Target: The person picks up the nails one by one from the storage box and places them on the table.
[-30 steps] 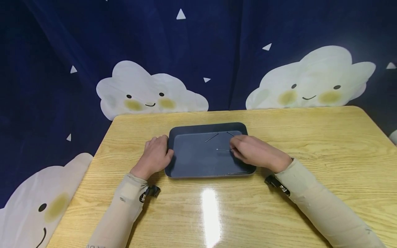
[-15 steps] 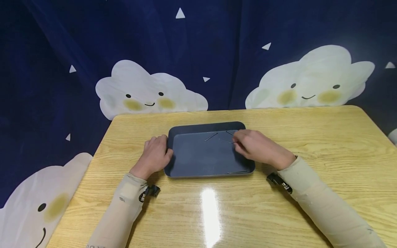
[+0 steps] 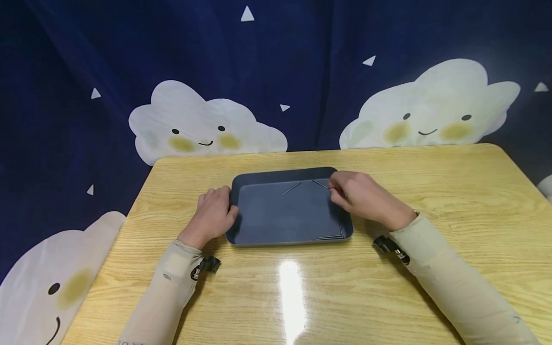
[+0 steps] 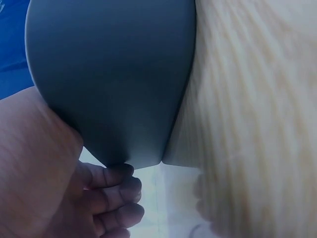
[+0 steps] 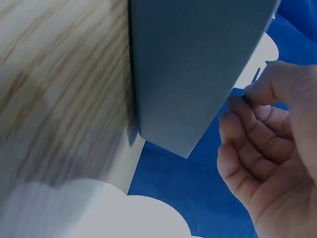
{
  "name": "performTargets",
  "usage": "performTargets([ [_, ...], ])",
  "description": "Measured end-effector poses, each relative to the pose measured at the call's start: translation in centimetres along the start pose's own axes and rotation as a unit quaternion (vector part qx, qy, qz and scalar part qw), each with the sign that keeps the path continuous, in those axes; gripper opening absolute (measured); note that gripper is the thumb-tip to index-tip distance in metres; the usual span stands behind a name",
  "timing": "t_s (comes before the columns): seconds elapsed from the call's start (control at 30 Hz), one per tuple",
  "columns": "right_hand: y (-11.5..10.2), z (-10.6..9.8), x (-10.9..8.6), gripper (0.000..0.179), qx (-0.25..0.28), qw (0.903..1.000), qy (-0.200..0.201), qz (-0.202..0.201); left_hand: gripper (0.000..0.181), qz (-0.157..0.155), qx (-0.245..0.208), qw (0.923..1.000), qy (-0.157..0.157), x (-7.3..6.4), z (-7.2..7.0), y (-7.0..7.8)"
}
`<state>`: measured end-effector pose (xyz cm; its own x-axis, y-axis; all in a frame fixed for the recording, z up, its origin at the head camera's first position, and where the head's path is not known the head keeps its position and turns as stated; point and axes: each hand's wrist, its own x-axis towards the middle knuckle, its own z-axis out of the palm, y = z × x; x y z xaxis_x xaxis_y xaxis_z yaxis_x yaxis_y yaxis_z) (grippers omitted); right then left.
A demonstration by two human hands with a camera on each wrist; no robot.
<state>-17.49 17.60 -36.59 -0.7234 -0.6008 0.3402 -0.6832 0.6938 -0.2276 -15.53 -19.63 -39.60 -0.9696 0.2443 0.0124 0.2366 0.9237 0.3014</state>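
A dark grey rectangular tray (image 3: 276, 242) lies on the table. My left hand (image 3: 211, 216) grips its left end, thumb over the rim and the other fingers down the outer wall, as the left wrist view also shows. Over the right end, my right hand (image 3: 360, 199) pinches thumb against forefinger; a small dark end of a nail shows between them in the right wrist view. A thin nail (image 3: 320, 184) on the tray floor runs up to those fingertips in the head view. Another nail (image 3: 291, 188) lies slanted near the back wall.
More nails (image 3: 328, 237) lie along the tray's front right corner. The pale wooden table (image 3: 431, 268) extends around the tray. Behind it hangs a dark blue curtain (image 3: 302, 57) with smiling clouds and white triangles.
My right hand has moved back and right; the nail that stuck out leftward from its fingers no longer shows there. A short upright line now shows in the front right corner. The left hand stays.
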Motion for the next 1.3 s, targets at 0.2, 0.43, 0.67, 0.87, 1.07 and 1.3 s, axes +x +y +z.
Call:
performTargets([
  [0.2, 0.2, -0.2, 0.0, 0.011, 0.013, 0.9996, -0.008, 0.023, 0.031, -0.001, 0.004, 1.0, -0.002, 0.1, 0.0, 0.0],
  [0.43, 0.8, -0.1, -0.1, 0.008, 0.02, 0.9992, -0.004, 0.034, 0.03, -0.003, 0.005, 1.0, -0.001, 0.2, 0.1, 0.0],
  [0.67, 1.6, 0.0, -0.3, 0.011, 0.018, 0.9989, 0.013, 0.04, 0.03, -0.004, 0.003, 1.0, -0.002, 0.0, 0.0, 0.0],
  [0.87, 1.8, -0.2, -0.3, 0.01, 0.023, 0.9979, 0.033, 0.051, 0.031, -0.005, 0.002, 1.0, -0.003, 0.0, -0.1, 0.1],
  [1.07, 2.0, -0.4, -0.4, 0.007, 0.023, 0.9954, 0.034, 0.086, 0.031, -0.004, 0.002, 1.0, -0.004, 0.1, -0.1, 0.2],
  [1.3, 2.5, -0.2, -0.4, 0.005, 0.021, 0.9934, 0.055, 0.098, 0.028, -0.005, 0.004, 1.0, -0.005, 0.1, 0.1, 0.0],
])
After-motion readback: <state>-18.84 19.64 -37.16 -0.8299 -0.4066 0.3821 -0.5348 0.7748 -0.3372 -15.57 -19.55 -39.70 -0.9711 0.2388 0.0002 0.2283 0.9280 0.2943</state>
